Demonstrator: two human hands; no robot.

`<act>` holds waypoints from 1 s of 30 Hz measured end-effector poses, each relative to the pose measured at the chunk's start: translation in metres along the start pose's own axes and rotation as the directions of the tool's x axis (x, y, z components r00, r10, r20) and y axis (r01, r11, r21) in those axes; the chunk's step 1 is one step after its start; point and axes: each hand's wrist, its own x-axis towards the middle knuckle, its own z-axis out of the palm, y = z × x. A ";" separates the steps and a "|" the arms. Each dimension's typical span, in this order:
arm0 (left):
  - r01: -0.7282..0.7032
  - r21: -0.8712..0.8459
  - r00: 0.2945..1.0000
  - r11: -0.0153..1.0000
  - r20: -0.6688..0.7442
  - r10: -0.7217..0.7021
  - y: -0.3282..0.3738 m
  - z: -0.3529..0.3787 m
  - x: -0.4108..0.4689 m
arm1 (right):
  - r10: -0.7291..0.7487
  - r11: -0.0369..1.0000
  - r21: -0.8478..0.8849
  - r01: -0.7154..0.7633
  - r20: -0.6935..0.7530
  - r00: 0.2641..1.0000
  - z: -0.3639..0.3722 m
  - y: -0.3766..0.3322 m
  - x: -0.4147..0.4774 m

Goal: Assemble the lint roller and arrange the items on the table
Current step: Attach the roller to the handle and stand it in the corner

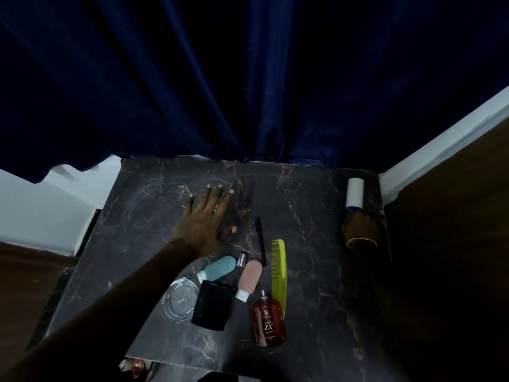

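Note:
The white lint roller (354, 193) points away from me at the far right corner of the dark marble table (311, 216). My right hand (359, 227) is closed around its handle, which is hidden in the fist; only a blue collar shows below the roll. My left hand (205, 219) lies flat on the tabletop, fingers spread, holding nothing. Near the front lie a teal bottle (220, 268), a pink bottle (249, 278), a yellow comb (278, 274), a black pen (260, 241), a small lipstick (241, 260) and a red perfume bottle (269, 321).
A glass ashtray (180, 301) and a black pouch (212, 304) sit at the front left, under my left forearm. A dark blue curtain (220, 92) hangs behind the table. A white wall ledge (440, 139) runs along the right.

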 end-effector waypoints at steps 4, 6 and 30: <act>-0.007 0.003 1.000 1.000 -0.011 0.007 -0.001 0.001 -0.003 | -0.077 0.997 0.006 0.076 0.048 0.996 0.008 -0.038 -0.012; -0.007 -0.004 1.000 1.000 -0.024 0.007 -0.001 0.000 -0.004 | -0.140 0.989 -0.038 0.143 0.069 0.988 0.012 -0.054 -0.017; -0.007 -0.009 1.000 1.000 0.006 0.007 0.000 0.001 0.002 | -0.244 0.955 -0.153 0.253 0.076 0.967 0.024 -0.082 -0.022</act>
